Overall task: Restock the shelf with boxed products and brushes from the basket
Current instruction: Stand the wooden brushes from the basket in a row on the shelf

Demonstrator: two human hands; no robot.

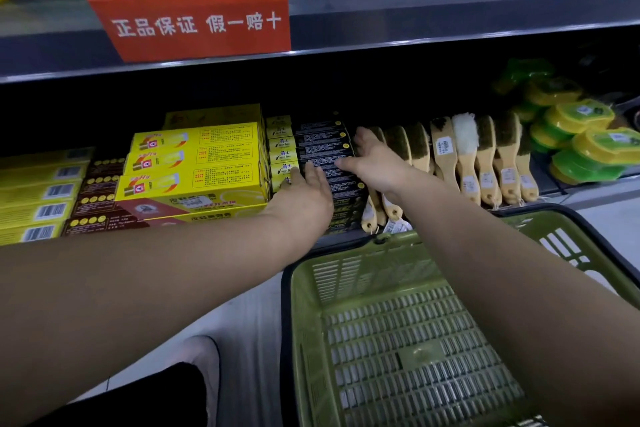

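Pressing stacked black boxes (322, 140) on the shelf (595, 188) with left grip (308, 191) and right grip (375, 163), both released and flat.

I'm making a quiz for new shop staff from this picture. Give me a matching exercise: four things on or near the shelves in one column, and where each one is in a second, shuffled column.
Things
1. red sign
2. wooden brushes
3. green basket
4. black boxes

Places
A. stacked, with the left hand and right hand pressing on them
B. nearest the camera, nothing visible inside
C. fixed to the edge of the upper shelf
D. in a row just right of the black boxes

Pairs: 1-C, 2-D, 3-B, 4-A
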